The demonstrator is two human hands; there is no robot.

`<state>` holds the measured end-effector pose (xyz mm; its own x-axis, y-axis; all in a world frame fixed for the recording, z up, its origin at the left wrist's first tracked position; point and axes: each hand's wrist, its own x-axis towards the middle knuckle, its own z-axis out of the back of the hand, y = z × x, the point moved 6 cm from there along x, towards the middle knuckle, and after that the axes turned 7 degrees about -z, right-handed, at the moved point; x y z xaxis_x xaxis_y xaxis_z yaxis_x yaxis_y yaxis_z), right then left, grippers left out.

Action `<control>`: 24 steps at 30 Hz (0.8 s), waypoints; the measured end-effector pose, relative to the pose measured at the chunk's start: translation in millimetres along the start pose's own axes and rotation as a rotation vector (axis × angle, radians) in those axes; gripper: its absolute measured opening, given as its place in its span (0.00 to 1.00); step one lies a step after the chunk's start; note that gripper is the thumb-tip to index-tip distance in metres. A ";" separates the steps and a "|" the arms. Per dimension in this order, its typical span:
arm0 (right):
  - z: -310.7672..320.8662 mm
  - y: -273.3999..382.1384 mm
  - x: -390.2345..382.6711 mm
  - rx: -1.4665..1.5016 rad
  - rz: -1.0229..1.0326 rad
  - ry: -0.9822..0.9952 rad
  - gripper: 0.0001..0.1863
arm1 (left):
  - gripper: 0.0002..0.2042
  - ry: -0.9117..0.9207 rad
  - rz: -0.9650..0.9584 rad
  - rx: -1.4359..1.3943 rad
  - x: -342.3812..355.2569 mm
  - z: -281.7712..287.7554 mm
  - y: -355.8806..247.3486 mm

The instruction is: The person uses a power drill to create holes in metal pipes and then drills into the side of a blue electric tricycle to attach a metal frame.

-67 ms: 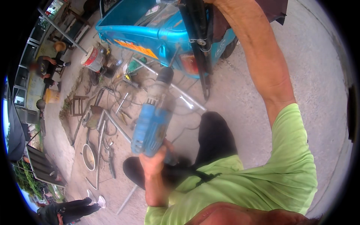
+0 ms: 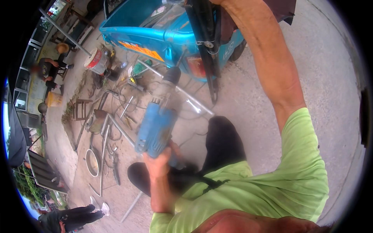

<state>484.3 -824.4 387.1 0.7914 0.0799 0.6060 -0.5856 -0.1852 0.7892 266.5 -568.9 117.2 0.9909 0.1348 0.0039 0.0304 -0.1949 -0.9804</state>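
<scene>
My left hand (image 2: 158,162) is closed around the handle of a blue power drill (image 2: 157,126), slightly blurred. Its black chuck (image 2: 172,75) points away from me, toward the back of a turquoise vehicle (image 2: 176,37), with a thin bit reaching close to the red tail light (image 2: 196,66). From the right my bare right forearm (image 2: 268,50) stretches up to the top edge beside a black metal frame (image 2: 206,42). Only a sliver of my right hand (image 2: 218,1) shows there; its fingers are hidden.
Metal tubes (image 2: 194,101), a wrench (image 2: 193,105), pliers (image 2: 128,123), cables and a hoop (image 2: 92,163) lie on the concrete. A red and white bucket (image 2: 96,62) stands far left. One person (image 2: 50,70) sits at left; another (image 2: 74,218) is at lower left.
The drill and my left hand have shifted very slightly away from me, toward the vehicle. My right arm has hardly moved.
</scene>
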 end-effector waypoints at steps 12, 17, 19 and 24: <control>4.2 0.6 0.2 -0.038 0.001 0.033 0.09 | 0.23 0.030 -0.057 0.083 21.8 -14.3 -1.6; 6.0 0.7 -0.4 -0.034 0.014 0.028 0.09 | 0.22 0.039 -0.058 0.119 43.7 -26.0 6.5; 8.0 0.4 -0.6 -0.060 0.018 0.013 0.09 | 0.22 0.053 -0.042 0.121 49.5 -27.2 9.8; 6.7 4.1 -1.2 -0.021 0.108 0.072 0.09 | 0.22 0.052 -0.031 0.097 31.5 -11.8 8.1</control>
<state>482.1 -831.7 389.0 0.7093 0.1306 0.6927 -0.6710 -0.1763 0.7202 299.5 -577.8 111.7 0.9952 0.0884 0.0420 0.0505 -0.0963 -0.9941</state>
